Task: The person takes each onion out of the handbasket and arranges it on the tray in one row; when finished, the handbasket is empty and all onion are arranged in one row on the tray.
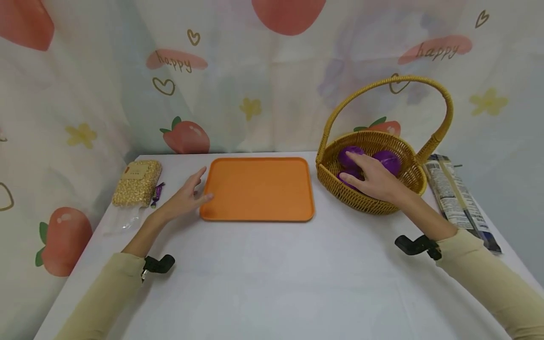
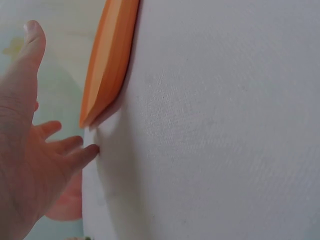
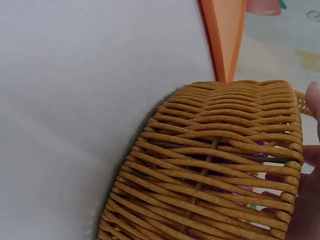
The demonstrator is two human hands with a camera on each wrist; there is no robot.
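My right hand (image 1: 376, 179) reaches over the near rim into a yellow wicker basket (image 1: 348, 196), its fingers spread over several shiny purple round things (image 1: 388, 162). Fingertips lie right at two of these on the left side. In the right wrist view, the woven wall of the basket (image 3: 200, 165) hides most of that hand (image 3: 306, 200). On the other side, my left hand (image 1: 182, 200) holds nothing; its fingers and thumb are spread at the left edge of an orange tray (image 1: 259, 189). The left wrist view shows this hand (image 2: 40, 170) beside a corner of the tray (image 2: 107, 65).
A clear-wrapped pack of yellowish kernels (image 1: 137, 182) lies at the left table edge, with a small purple-wrapped candy (image 1: 157, 193) beside it. Right of the basket is a long printed packet (image 1: 456, 193). The basket's tall handle (image 1: 391, 81) arches above it. A patterned curtain hangs behind.
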